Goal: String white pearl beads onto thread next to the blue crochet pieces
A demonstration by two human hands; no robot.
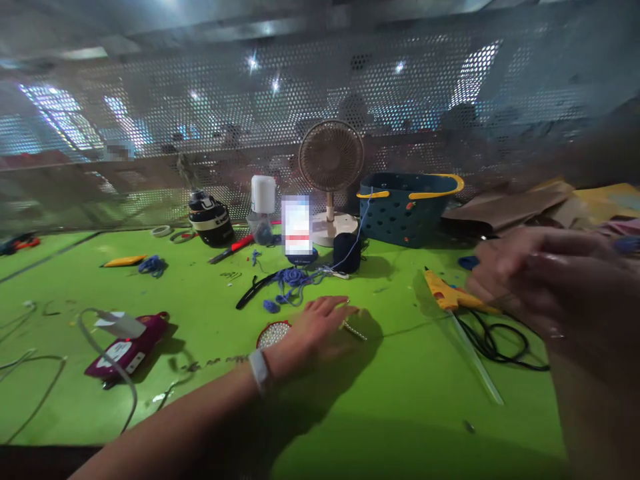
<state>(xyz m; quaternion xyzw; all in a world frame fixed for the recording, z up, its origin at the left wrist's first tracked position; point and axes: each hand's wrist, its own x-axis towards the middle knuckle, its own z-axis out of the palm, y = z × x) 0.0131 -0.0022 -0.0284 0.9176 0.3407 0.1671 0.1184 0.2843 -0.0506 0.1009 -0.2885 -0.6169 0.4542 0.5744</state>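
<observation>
My left hand (315, 330), with a white band on its wrist, reaches low over the green table with fingers stretched out. Its fingertips are at a thin strip of pearl-like beads (355, 330). Partly behind that hand lies a round red-rimmed piece covered in white beads (273, 333). My right hand (525, 267) is raised at the right, blurred, with curled fingers; a small dark tip shows at them, but what it belongs to is unclear. Beside and below this hand lies a yellow glue gun (445, 292) with a clear glue stick (475, 357) near it.
Blue yarn (293, 279), a dark yarn spool (346, 252) and a phone-like bright screen (297, 225) are mid-table. Behind stand a fan (331, 157), a basket (400, 213) and a black jug (213, 220). A purple power strip (130, 350) with cables lies left.
</observation>
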